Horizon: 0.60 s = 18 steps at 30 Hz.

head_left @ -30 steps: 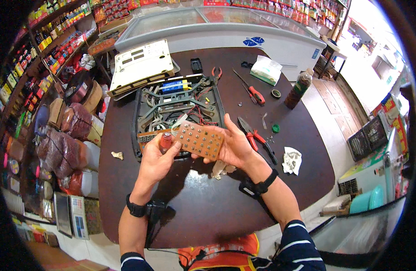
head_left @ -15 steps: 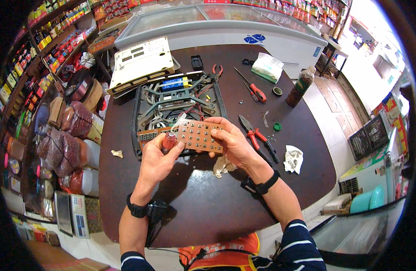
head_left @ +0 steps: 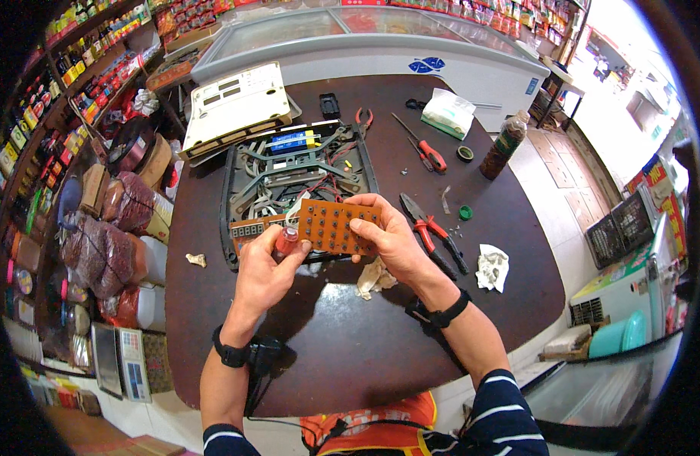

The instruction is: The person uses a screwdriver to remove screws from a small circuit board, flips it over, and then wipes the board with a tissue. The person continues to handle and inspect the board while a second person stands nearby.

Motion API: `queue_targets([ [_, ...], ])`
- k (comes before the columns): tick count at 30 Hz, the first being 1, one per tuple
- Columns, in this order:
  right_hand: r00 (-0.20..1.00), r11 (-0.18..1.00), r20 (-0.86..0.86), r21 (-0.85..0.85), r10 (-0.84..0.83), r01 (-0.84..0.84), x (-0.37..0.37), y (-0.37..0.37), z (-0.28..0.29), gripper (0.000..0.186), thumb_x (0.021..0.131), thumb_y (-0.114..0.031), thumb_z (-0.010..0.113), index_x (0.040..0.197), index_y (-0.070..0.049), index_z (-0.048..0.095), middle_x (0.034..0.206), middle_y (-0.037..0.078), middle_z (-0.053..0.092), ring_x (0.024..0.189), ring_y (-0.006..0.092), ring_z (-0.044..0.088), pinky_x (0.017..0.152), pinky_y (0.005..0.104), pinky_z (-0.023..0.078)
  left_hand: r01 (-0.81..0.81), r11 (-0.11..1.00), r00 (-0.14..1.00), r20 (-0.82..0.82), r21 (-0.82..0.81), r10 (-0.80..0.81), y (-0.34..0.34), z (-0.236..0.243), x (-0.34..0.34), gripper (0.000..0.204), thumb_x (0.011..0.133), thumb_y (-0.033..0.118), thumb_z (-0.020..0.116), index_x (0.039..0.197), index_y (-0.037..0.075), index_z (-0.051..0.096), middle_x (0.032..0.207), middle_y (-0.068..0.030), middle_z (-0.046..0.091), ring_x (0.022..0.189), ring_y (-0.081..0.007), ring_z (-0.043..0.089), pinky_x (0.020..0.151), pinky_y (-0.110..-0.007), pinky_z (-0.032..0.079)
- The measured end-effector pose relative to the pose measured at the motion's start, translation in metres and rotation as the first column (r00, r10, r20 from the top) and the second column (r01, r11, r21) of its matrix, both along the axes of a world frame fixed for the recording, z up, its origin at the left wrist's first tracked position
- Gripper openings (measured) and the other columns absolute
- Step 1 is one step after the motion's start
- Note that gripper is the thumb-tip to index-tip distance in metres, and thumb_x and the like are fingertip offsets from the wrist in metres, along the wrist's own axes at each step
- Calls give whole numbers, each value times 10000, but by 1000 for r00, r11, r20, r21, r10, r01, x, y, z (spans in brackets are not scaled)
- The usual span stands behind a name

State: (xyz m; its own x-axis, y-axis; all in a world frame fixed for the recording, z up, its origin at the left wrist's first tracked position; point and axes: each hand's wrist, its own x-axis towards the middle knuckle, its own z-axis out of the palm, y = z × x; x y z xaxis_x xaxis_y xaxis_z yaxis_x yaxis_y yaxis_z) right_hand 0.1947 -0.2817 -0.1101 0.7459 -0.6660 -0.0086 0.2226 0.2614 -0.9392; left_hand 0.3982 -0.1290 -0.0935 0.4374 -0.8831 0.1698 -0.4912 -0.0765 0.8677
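My right hand point(head_left: 388, 237) grips an orange-brown keypad circuit board point(head_left: 338, 226) by its right end, thumb on the face among rows of small black buttons. My left hand point(head_left: 265, 267) is closed round a translucent red handle, apparently a screwdriver point(head_left: 287, 241) whose shaft is hidden; its thumb tip touches the board's lower left corner. White wires run up behind the board's left end. Beyond lies the opened base of a weighing scale point(head_left: 304, 169), with metal brackets, a blue battery point(head_left: 290, 142) and loose wires. A display board point(head_left: 251, 229) lies at its near left edge.
The cream scale housing point(head_left: 239, 106) leans at the back left. On the right lie red-handled pliers point(head_left: 433, 234), a screwdriver point(head_left: 430, 154), a tape roll point(head_left: 465, 153), a green cap point(head_left: 465, 213), crumpled tissue point(head_left: 492, 267) and an upright bottle point(head_left: 505, 146). A freezer point(head_left: 365, 57) borders the far side.
The keypad board has tilted in my hands, so its face shows more squarely and looks darker. Both hands keep their hold, nearly in place.
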Motion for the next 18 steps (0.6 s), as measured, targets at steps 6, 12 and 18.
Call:
queue_targets([
  [6, 999, 998, -21, -54, -34, 33, 0, 0, 0, 320, 1091, -210, 751, 1353, -70, 632, 1113, 46, 717, 858, 122, 723, 676, 291, 638, 16, 994, 983, 184, -109, 4, 2, 5, -7, 199, 982, 143, 851, 1007, 4, 711, 760, -102, 720, 638, -145, 657, 613, -359, 518],
  [12, 996, 994, -14, -65, -86, 85, 2, -1, -8, 272, 1082, -185, 756, 1290, -60, 635, 1064, 50, 733, 800, 132, 727, 654, 292, 616, 33, 991, 963, 269, -133, 4, -1, 4, -9, 189, 966, 125, 856, 1001, 13, 707, 750, -134, 708, 620, -231, 672, 605, -361, 524],
  [18, 995, 994, -17, -62, -95, 94, 2, 0, -10, 260, 1067, -173, 773, 1247, -58, 625, 1050, 50, 731, 775, 132, 715, 638, 294, 610, 40, 990, 968, 253, -138, -3, 1, 6, -11, 192, 969, 133, 855, 999, 13, 707, 748, -128, 705, 623, -216, 669, 603, -357, 522],
])
